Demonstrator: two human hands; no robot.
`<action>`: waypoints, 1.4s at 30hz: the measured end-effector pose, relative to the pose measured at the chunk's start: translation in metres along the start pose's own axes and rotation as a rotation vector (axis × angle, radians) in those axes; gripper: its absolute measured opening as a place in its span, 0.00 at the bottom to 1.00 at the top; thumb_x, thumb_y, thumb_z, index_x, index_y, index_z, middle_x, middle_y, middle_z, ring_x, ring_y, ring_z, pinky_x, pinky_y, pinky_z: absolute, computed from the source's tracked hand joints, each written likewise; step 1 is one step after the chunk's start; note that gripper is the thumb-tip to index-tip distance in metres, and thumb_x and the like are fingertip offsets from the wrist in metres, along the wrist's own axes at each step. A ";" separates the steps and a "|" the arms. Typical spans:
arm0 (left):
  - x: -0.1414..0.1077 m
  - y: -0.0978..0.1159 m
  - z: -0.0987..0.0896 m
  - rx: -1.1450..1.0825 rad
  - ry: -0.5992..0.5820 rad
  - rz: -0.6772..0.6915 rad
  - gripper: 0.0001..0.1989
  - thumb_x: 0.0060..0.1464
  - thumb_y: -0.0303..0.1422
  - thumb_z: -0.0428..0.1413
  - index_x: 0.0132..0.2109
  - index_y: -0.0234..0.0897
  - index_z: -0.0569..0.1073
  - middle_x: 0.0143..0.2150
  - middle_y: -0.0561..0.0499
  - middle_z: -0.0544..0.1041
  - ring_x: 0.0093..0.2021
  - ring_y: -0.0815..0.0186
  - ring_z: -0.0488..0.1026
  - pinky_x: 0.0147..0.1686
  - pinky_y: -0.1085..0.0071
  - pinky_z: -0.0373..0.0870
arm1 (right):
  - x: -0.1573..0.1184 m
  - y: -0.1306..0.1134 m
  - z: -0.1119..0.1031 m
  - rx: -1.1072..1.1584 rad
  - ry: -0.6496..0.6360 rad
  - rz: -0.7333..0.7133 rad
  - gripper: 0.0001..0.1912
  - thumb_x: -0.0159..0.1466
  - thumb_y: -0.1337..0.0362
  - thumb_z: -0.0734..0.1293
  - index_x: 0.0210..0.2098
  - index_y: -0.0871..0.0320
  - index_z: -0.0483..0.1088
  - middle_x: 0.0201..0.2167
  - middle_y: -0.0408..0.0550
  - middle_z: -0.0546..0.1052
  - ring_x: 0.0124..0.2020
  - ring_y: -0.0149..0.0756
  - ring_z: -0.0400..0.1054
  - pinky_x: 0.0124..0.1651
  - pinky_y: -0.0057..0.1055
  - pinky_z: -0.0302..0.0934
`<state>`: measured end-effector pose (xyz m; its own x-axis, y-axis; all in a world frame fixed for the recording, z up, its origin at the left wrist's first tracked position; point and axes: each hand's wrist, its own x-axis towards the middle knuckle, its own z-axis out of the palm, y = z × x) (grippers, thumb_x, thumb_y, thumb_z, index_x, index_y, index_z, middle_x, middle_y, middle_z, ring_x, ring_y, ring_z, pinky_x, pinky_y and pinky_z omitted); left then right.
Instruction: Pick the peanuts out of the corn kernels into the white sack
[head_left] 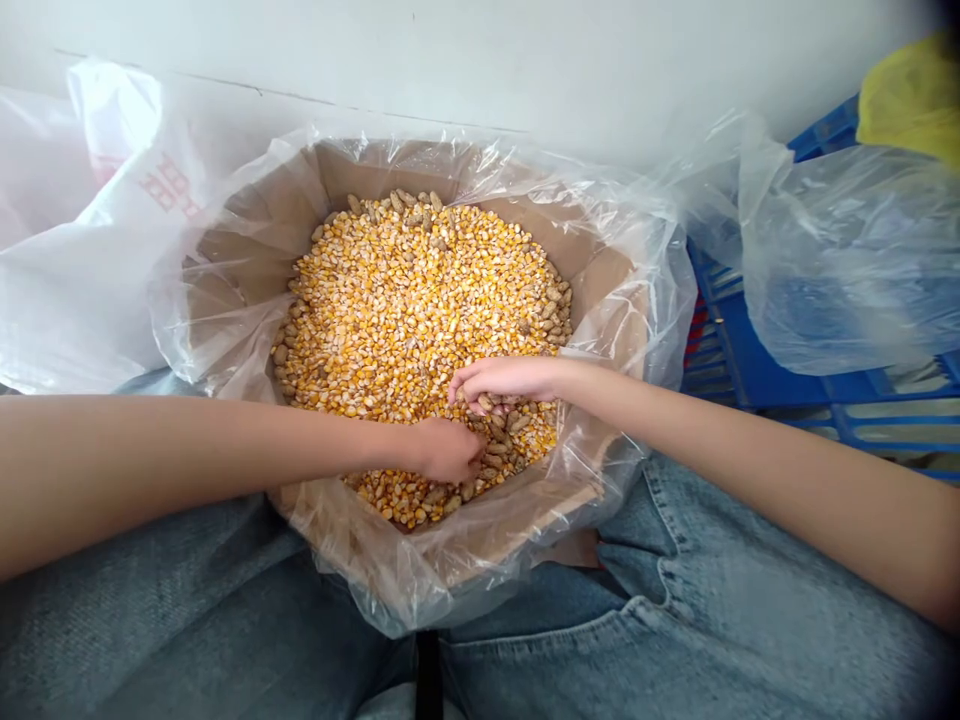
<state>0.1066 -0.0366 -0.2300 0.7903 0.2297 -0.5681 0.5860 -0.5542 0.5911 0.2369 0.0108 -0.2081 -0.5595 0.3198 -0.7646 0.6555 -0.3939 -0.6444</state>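
Yellow corn kernels [397, 320] fill much of a cardboard box [259, 240] lined with a clear plastic bag [664, 285]. Unshelled peanuts [499, 455] lie in a cluster on the corn near the box's front right, with more along the edges. My left hand [448, 450] is low against this cluster, its fingers curled downward and their tips hidden. Just beyond and to the right, my right hand [506, 380] is cupped palm down around several peanuts, which show beneath its fingers.
The box stands between my jeans-clad legs [187, 590]. On the left is a white plastic bag [75, 250] with red print. Blue plastic crates [780, 360] bearing a clear bag [847, 260] and a yellow bag [911, 100] stand at right. A white wall [480, 60] rises behind.
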 end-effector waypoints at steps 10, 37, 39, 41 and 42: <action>-0.015 -0.024 -0.037 -1.431 -0.271 -0.103 0.10 0.45 0.38 0.46 0.25 0.35 0.59 0.19 0.56 0.58 0.15 0.76 0.51 0.13 0.78 0.43 | -0.013 -0.009 -0.013 0.441 -0.004 -0.094 0.14 0.53 0.60 0.51 0.33 0.61 0.60 0.17 0.41 0.62 0.16 0.26 0.54 0.14 0.22 0.44; -0.074 -0.024 -0.042 0.206 -0.143 -0.061 0.08 0.35 0.24 0.55 0.27 0.41 0.74 0.21 0.53 0.71 0.21 0.69 0.63 0.23 0.74 0.51 | -0.010 -0.017 0.049 -0.888 0.033 -0.240 0.14 0.52 0.64 0.59 0.37 0.60 0.67 0.28 0.49 0.73 0.27 0.34 0.66 0.26 0.27 0.56; -0.077 -0.026 -0.037 0.172 -0.111 -0.074 0.08 0.33 0.24 0.56 0.24 0.41 0.73 0.19 0.54 0.69 0.20 0.69 0.63 0.22 0.74 0.51 | -0.008 -0.018 0.066 -1.130 0.041 -0.316 0.15 0.52 0.65 0.60 0.39 0.61 0.66 0.31 0.53 0.73 0.31 0.39 0.67 0.29 0.30 0.57; -0.079 -0.029 -0.033 0.142 -0.104 -0.071 0.07 0.33 0.24 0.56 0.22 0.41 0.71 0.17 0.55 0.68 0.20 0.69 0.63 0.22 0.74 0.52 | -0.005 -0.017 0.079 -1.250 -0.006 -0.391 0.15 0.53 0.66 0.60 0.40 0.62 0.66 0.31 0.54 0.73 0.34 0.41 0.68 0.31 0.32 0.58; -0.080 -0.030 -0.032 0.137 -0.102 -0.070 0.06 0.33 0.24 0.57 0.22 0.41 0.71 0.17 0.56 0.67 0.20 0.69 0.63 0.22 0.73 0.52 | -0.003 -0.015 0.083 -1.283 -0.020 -0.417 0.14 0.54 0.67 0.60 0.40 0.63 0.65 0.31 0.54 0.73 0.34 0.41 0.68 0.31 0.32 0.59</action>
<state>0.0314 -0.0126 -0.1837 0.7222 0.1929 -0.6642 0.6035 -0.6450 0.4688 0.1865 -0.0559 -0.1952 -0.8317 0.2000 -0.5179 0.4379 0.8098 -0.3906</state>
